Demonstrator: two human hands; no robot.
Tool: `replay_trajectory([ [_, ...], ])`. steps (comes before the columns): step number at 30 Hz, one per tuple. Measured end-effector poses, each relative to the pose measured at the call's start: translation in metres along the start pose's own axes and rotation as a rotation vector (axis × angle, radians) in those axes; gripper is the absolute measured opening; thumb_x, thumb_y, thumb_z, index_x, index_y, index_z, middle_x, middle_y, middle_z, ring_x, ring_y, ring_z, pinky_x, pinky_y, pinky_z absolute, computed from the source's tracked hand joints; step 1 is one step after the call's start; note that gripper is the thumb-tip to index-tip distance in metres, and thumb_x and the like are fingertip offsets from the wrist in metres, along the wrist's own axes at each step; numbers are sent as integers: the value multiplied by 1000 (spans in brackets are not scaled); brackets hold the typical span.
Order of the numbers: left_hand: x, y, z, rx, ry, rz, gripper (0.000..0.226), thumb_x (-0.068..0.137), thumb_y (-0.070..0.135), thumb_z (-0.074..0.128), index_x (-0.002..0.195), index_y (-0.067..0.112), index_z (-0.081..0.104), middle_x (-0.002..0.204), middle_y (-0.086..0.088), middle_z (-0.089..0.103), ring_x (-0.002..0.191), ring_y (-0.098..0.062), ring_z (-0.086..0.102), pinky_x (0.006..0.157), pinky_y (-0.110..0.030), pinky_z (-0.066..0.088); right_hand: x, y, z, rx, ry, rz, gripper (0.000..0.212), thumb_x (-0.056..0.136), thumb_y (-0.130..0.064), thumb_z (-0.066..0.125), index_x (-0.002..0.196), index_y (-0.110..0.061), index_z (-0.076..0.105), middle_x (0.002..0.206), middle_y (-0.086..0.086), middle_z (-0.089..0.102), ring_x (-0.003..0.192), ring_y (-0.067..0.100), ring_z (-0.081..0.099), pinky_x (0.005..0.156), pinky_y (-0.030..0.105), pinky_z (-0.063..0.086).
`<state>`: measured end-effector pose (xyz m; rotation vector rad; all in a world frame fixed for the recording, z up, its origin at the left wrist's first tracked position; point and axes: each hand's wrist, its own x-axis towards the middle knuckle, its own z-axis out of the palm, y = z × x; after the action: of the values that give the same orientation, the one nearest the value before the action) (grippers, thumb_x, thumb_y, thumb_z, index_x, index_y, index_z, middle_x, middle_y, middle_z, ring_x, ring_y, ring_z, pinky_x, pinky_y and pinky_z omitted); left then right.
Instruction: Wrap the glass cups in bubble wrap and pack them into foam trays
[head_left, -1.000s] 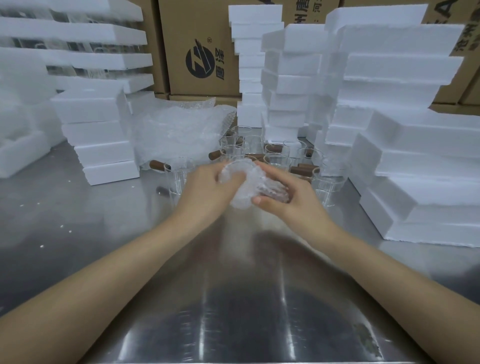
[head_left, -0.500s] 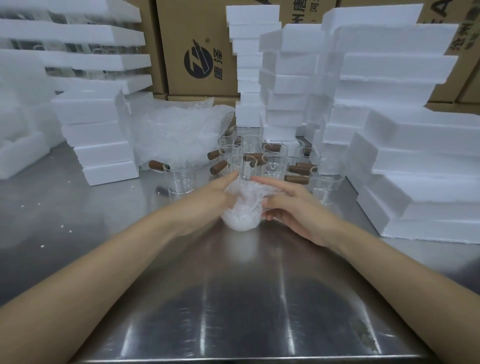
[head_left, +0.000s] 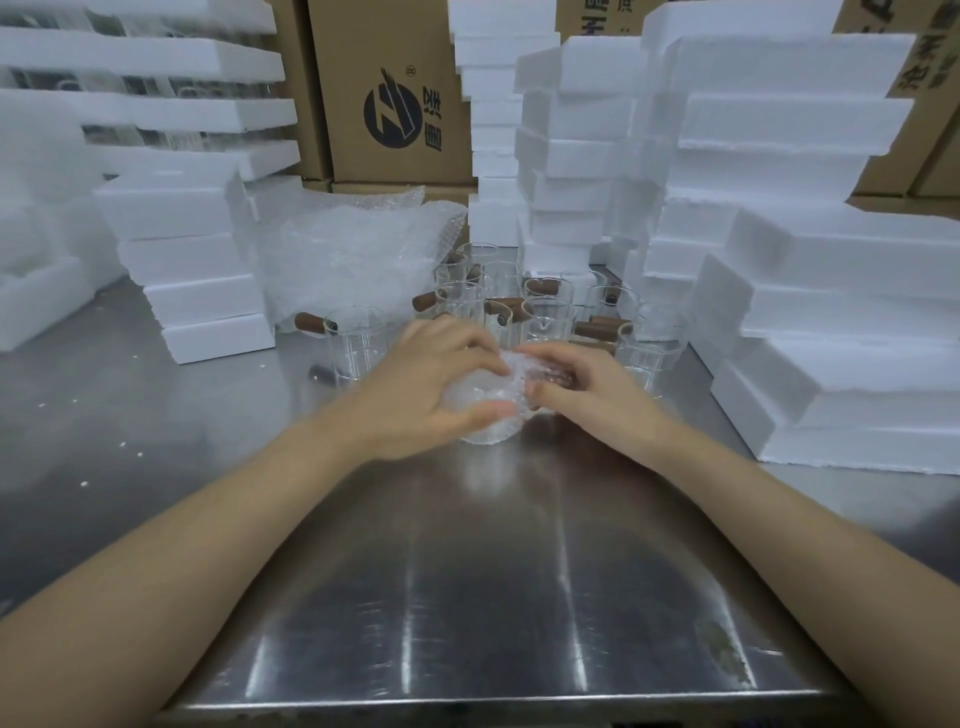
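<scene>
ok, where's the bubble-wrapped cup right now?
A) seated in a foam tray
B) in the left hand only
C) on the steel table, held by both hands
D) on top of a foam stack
C: the wrapped cup sits on the table, with the left hand and right hand gripping it.

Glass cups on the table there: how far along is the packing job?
Done: cannot tell; no wrapped cup shows in a foam tray. In hand: the left hand and right hand grip one bubble-wrapped cup on the steel table. Left: about a dozen bare glass cups stand behind, beside the bubble wrap pile.
</scene>
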<state>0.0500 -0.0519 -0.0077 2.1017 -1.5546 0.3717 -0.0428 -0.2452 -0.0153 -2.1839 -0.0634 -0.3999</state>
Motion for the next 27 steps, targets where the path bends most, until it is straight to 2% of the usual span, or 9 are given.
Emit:
replay_trajectory([
  [3,1,7,4,161,-11,68,59,84,64,46,107,15,70,111,6,55,109,-11,42,102,-36,29,0,1,1,-60,-13,-9,38,88,-19,65,125,-27,60,118,-13,64,108,-4,57,94,15,42],
  [7,5,13,5,201,-3,62,56,83,61,55,95,10,73,102,3,58,97,-15,54,93,-31,36,-5,2,3,-110,-31,-50,49,87,-15,66,133,-26,54,114,-33,51,101,-32,43,83,-6,29],
  [10,7,18,7,275,-1,47,51,82,55,65,94,6,72,98,-1,64,90,-20,59,86,-28,36,-6,3,4,-109,-50,-74,56,86,-12,68,138,-24,50,113,-38,45,100,-37,38,83,-8,26],
  [12,10,21,7,344,-29,13,58,81,64,56,90,8,70,90,0,65,84,-22,61,86,-32,41,-6,4,3,-120,-58,-88,59,85,-12,68,140,-24,48,117,-36,44,99,-38,36,83,-9,25],
  [14,11,23,8,370,-82,-41,58,78,73,46,77,16,60,71,7,58,79,-21,57,84,-35,44,-5,4,4,-142,-62,-95,61,85,-12,67,141,-25,46,122,-29,45,99,-39,34,84,-9,25],
  [19,17,22,8,342,-144,-62,54,76,70,58,59,30,28,55,11,37,71,-19,48,80,-39,45,-1,4,4,-128,-59,-64,63,81,-5,64,138,-27,49,127,-23,50,104,-33,39,86,-7,28],
  [22,17,19,6,292,-117,-48,56,75,75,54,55,27,34,53,5,41,56,-12,39,62,-35,38,0,-1,-1,-125,-83,-39,62,82,-7,60,138,-30,48,138,-14,51,115,-9,50,94,4,37],
  [25,9,17,-1,259,-55,-78,74,69,83,43,76,13,65,72,-2,64,67,-19,58,63,-39,47,-3,-7,-11,17,-57,-18,56,77,-17,42,128,-36,51,126,-7,57,88,11,66,80,35,52],
  [27,6,13,-5,207,51,-68,67,70,76,54,85,12,66,83,2,68,78,-20,61,69,-38,50,-4,-7,-18,90,-41,-14,56,76,-13,40,126,-32,54,120,-5,58,83,21,67,76,46,53],
])
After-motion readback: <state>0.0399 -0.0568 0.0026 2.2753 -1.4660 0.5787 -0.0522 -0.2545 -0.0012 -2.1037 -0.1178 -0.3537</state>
